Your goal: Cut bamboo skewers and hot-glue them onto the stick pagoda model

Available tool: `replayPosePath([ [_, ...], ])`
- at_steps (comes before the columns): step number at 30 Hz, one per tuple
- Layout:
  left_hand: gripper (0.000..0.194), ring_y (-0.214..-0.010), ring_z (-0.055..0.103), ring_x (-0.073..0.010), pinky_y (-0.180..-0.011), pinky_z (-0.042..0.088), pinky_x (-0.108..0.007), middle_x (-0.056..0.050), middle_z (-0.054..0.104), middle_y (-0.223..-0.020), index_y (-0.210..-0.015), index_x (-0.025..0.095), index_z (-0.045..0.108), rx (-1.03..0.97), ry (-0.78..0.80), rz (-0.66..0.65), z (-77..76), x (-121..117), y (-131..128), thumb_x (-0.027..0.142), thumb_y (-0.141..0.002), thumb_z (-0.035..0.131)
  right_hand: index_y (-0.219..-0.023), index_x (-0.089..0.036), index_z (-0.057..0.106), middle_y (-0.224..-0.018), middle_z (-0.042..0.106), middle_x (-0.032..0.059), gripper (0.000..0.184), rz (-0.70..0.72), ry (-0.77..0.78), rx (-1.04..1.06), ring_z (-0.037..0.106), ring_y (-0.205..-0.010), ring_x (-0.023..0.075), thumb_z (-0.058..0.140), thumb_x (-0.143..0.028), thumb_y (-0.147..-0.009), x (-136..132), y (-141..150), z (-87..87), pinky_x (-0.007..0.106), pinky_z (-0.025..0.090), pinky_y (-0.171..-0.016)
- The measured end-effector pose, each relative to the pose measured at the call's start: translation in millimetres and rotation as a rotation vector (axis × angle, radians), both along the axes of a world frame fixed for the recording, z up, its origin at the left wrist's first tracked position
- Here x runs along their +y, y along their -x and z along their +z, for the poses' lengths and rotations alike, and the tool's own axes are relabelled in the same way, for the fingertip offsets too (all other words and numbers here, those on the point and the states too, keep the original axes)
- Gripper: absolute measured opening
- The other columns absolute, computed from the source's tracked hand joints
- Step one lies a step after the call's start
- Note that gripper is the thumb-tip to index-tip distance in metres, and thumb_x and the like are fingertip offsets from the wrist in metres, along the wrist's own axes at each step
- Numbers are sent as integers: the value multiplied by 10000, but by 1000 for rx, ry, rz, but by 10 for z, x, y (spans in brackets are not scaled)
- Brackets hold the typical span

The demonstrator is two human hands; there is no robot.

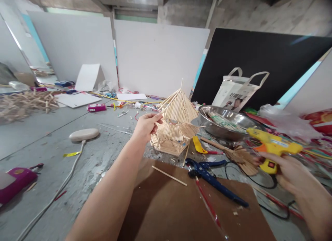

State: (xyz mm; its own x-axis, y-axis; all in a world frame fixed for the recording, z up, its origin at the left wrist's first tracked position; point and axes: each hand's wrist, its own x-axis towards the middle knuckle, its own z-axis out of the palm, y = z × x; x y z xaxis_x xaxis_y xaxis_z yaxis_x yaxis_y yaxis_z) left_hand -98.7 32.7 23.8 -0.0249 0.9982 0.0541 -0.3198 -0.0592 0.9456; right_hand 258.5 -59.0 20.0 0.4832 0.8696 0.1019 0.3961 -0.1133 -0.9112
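A small model pavilion [178, 111] made of thin wooden sticks stands ahead, with a pointed roof over a lower tier and a six-sided base. My left hand [149, 126] is closed in a pinch at the left edge of the roof, on the lower end of a thin wooden stick; its fingers partly cover that end. To the right, my right hand [287, 170] grips a yellow hot glue gun [275, 142] by its handle. The gun's nozzle points left, apart from the model. A loose stick [169, 175] lies on the brown board [155, 213] in front.
Blue pliers [218, 185] and a red pen-like tool [207, 203] lie on the board. A metal bowl [215, 128] holds sticks, with a paper bag [233, 92] behind. Left are a white power strip [84, 134], a purple device [17, 184] and a stick pile [26, 106].
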Motion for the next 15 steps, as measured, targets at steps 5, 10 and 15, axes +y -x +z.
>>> replayPosePath([
  [5, 189, -252, 311, 0, -279, 139, -174, 44, 512, -504, -629, 128, 518, 20, -16, 19, -19, -15, -16, 288, -713, 576, -605, -238, 616, -475, 512, 48, 21, 255, 9, 175, 474, -434, 120, 631, -252, -607, -28, 468, 361, 290, 369, -440],
  [10, 181, -254, 313, -3, -272, 151, -170, 47, 505, -524, -641, 131, 524, 53, -58, 53, -49, -29, -47, 286, -734, 536, -776, -200, 584, -581, 560, 15, 171, 451, -122, 0, 468, -401, 100, 607, -319, -656, 44, 1045, 663, 268, 355, -396],
  [15, 179, -252, 293, -1, -273, 156, -171, 50, 504, -525, -661, 129, 538, 100, -58, 114, -58, -23, -89, 289, -739, 517, -755, -160, 557, -469, 523, -4, 273, 607, -65, -242, 468, -389, 109, 551, -426, -697, 184, 1453, 763, 267, 380, -407],
])
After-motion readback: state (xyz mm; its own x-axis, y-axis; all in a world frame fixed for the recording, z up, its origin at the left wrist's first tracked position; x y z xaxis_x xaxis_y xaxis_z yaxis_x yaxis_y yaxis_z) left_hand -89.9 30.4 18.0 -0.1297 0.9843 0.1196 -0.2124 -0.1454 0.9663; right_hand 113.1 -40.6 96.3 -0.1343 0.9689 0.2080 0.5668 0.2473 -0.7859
